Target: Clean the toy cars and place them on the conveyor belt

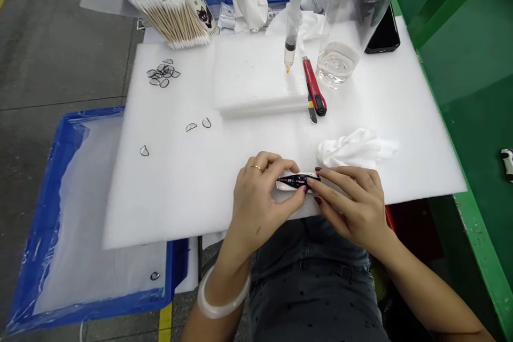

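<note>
A small white and black glossy part (297, 180) lies near the front edge of the white foam sheet. My left hand (264, 197), with a ring and a white bracelet, is closed on its left end, thumb below and fingers above. The fingers of my right hand (352, 197) press on the right end of the same part. Just behind my right hand sits a crumpled white cloth (355, 148). Two small clear dark-rimmed pieces, one of them a half-round piece (191, 127), lie to the left on the foam.
A foam block (256, 75) stands mid-table with a syringe (291, 37), beside a red cutter (313, 85) and a clear bottle (339, 59). Cotton swabs (172, 18) and a pile of rimmed pieces (162, 72) are back left. A blue tray (44, 187) sits left, below the foam.
</note>
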Demonstrator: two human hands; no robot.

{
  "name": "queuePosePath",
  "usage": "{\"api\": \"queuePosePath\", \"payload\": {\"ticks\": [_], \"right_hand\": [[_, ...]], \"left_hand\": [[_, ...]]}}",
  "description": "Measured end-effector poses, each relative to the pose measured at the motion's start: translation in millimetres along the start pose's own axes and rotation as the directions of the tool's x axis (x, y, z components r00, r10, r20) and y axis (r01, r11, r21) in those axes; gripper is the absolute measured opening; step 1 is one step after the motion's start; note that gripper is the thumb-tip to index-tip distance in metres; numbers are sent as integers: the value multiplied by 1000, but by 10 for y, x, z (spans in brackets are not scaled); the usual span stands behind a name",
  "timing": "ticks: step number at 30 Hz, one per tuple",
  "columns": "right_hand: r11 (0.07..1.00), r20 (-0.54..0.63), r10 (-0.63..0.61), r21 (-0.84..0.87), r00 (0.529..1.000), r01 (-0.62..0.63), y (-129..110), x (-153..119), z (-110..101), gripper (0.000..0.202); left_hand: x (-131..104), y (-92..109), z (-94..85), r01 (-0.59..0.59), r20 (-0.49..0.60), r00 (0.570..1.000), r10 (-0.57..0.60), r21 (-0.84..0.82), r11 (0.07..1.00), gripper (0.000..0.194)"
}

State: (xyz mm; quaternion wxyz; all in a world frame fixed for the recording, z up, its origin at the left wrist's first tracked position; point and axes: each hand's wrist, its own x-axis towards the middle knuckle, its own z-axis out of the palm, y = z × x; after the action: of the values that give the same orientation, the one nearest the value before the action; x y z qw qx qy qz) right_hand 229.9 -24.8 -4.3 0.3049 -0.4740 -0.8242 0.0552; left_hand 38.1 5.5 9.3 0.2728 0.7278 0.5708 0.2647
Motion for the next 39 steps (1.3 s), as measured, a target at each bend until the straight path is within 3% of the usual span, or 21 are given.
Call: {"api": "queuePosePath", "payload": {"ticks": [6,11,18,31,36,39], "right_hand": [[989,-38,-61,-140,997,55,27,4,66,22],[982,40,-75,-169,996,81,-3,-20,-12,23],[989,-6,-50,-136,999,49,-100,-18,-77,25],[979,149,-81,-171,986,106,-115,-40,-65,27],[992,170,-129,28,977,126,18,28,-206,31],[994,124,-95,56,988,89,5,113,-171,37]], "left_hand": [[20,-1,-20,10,28,1000,-10,-3,1000,14],[-13,-101,-77,-86,78,993,92,-70,994,28],[-60,-169,-32,-161,2,987,161,-37,986,27],[-71,-228,10,-207,-34,978,206,-26,978,24],[-93,-257,-44,-166,-115,983,145,-210,963,50],[-112,-282,-80,-135,-182,980,77,-335,932,50]]}}
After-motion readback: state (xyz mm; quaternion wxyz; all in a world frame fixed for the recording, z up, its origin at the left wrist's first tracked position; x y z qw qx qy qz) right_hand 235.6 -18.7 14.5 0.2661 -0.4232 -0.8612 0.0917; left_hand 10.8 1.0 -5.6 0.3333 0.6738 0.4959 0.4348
